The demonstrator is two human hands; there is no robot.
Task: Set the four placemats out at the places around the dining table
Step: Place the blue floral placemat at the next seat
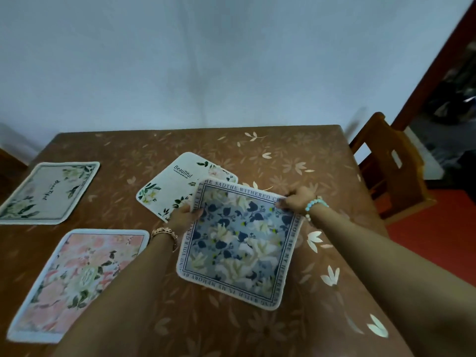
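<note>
A blue floral placemat [239, 243] with a lettered border is held over the middle of the brown table [296, 155]. My left hand [184, 217] grips its far left corner and my right hand [296, 200] pinches its far right corner. Beneath its far edge lies a white placemat [175, 184] printed with leaves, partly covered. A pink floral placemat [79, 279] lies flat at the near left. A grey-green placemat [49, 193] lies flat at the far left.
A wooden chair [386, 163] stands at the table's right side, with red floor beyond it. A pale wall runs behind the table's far edge. A doorway opens at the far right.
</note>
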